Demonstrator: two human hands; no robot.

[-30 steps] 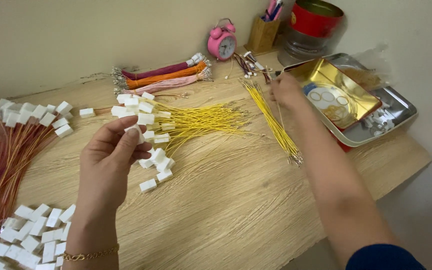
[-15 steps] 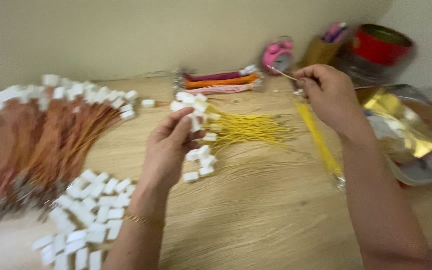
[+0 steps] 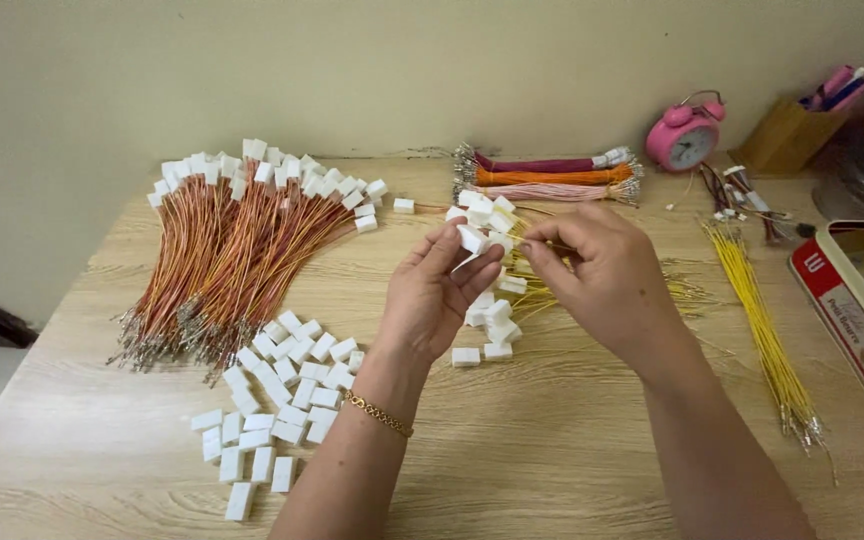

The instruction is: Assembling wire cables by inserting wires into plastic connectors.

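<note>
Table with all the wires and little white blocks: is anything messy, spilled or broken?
Nothing looks broken. The white connectors lie in a loose scattered heap on the table, and a lone one sits apart from the orange wire bundle. The left hand pinches one connector while the right hand holds a yellow wire.

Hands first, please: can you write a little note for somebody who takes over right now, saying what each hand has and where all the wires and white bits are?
Left hand: pinches one white connector housing.
Right hand: fingers pinch a thin yellow wire at that housing.
Done: orange wires with housings fitted, heaped far left.
Left: loose white housings at near left, yellow wires with housings under the hands, bare yellow wire bundle on the right.
</note>
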